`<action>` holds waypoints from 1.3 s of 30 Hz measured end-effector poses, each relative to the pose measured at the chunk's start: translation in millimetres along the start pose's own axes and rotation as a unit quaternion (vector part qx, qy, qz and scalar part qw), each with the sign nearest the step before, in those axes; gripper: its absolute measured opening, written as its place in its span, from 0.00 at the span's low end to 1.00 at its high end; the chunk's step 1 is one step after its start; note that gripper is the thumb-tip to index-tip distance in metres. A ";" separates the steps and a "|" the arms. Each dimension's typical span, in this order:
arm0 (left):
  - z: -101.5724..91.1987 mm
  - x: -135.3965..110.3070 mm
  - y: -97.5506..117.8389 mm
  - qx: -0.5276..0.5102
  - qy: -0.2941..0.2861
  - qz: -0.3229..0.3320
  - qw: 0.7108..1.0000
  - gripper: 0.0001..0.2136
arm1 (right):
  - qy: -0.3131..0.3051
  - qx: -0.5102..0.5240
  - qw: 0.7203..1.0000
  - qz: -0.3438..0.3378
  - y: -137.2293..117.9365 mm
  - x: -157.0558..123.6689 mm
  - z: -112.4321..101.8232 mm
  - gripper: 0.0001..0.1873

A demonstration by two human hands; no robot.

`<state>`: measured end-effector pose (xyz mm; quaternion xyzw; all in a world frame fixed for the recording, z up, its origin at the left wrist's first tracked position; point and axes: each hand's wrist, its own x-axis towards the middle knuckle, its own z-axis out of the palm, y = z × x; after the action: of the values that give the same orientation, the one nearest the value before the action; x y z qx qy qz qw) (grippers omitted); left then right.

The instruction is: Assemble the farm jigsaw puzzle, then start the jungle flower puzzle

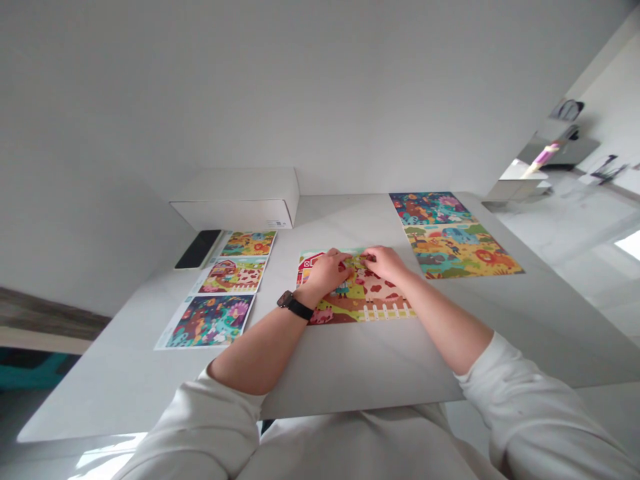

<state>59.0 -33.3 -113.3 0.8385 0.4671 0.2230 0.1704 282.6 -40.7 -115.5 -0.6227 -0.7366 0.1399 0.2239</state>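
My left hand (pixel 326 273), with a black-strapped watch (pixel 294 305) on its wrist, and my right hand (pixel 385 263) both lie on the upper middle of a farm-scene jigsaw puzzle (pixel 373 300). Their fingertips almost meet over the puzzle's top edge. The puzzle shows a red barn, a white fence and a pink field with red spots. My hands hide the part beneath them, so I cannot tell whether either holds a piece.
Three printed picture sheets (pixel 210 321) lie along the left of the white table (pixel 350 360). A black phone (pixel 199 249) and a white box (pixel 235 200) stand beyond them. Two colourful puzzles or sheets (pixel 457 250) lie at the right.
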 end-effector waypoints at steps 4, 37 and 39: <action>-0.1 -0.7 3.7 0.030 -0.006 -0.008 1.000 0.15 | 0.008 -0.021 1.000 -0.008 -3.8 -2.2 1.6 0.11; 1.7 -1.0 9.0 0.082 -0.021 -0.017 0.996 0.14 | -0.067 -0.076 0.994 -0.029 1.8 -3.3 -8.2 0.12; 1.5 -2.0 9.5 0.086 -0.022 -0.016 0.996 0.15 | -0.072 -0.081 0.994 -0.025 0.0 -5.9 -10.1 0.12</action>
<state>65.5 -40.0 -110.3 0.8474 0.4938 0.1608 0.1108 288.4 -47.2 -107.8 -0.6083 -0.7751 0.1185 0.1229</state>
